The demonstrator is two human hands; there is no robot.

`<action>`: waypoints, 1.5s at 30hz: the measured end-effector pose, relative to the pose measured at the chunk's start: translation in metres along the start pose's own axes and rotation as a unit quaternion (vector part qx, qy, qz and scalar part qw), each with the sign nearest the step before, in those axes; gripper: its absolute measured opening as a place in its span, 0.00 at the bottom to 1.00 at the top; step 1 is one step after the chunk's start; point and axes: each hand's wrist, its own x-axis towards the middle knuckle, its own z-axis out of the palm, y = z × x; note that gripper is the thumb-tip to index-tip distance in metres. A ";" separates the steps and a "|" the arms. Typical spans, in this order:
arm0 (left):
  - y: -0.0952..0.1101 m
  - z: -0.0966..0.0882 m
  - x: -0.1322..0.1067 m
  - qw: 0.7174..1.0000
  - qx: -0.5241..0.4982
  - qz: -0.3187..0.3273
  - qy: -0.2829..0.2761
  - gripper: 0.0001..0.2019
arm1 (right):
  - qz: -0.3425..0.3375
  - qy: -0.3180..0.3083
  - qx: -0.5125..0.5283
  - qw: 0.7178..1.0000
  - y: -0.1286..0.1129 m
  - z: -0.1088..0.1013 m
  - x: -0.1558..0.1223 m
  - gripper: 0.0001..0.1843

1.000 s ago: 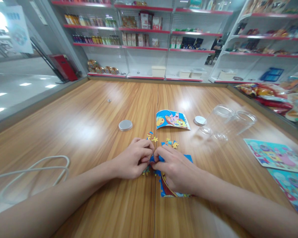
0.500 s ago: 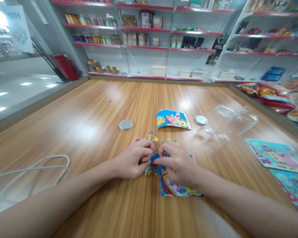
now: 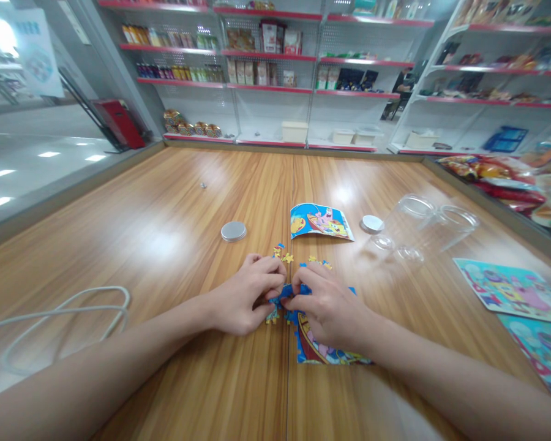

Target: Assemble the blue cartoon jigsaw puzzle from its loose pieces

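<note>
My left hand (image 3: 245, 297) and my right hand (image 3: 328, 305) meet over the top-left corner of a partly built cartoon jigsaw (image 3: 324, 352) lying on the wooden table (image 3: 165, 245). Both hands have their fingers curled and pinched on small blue puzzle pieces (image 3: 287, 295) at the jigsaw's edge. Loose yellow and blue pieces (image 3: 287, 256) lie just beyond my fingers. A printed reference picture (image 3: 319, 222) sits further back.
Two clear jars (image 3: 417, 229) lie on their sides at the right, with a metal lid (image 3: 371, 224) beside them and another lid (image 3: 233, 231) at centre left. Finished puzzle boards (image 3: 514, 288) sit at the right edge. A white cable (image 3: 64, 306) loops at left. Shop shelves stand behind.
My right hand has shifted slightly up the jigsaw, uncovering more of its lower part. The fingers of both hands keep working the blue pieces between them.
</note>
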 end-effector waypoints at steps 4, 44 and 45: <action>-0.001 0.000 0.000 1.000 -0.004 0.004 0.000 0.12 | -0.003 -0.010 -0.011 1.000 0.000 -0.002 0.000 0.15; -0.005 -0.001 -0.002 0.999 0.016 -0.013 0.045 0.18 | 0.083 -0.020 0.057 0.995 -0.003 -0.012 0.001 0.06; -0.005 -0.001 -0.002 0.999 0.012 -0.013 0.047 0.18 | 0.077 -0.013 0.062 0.995 -0.003 -0.013 0.000 0.06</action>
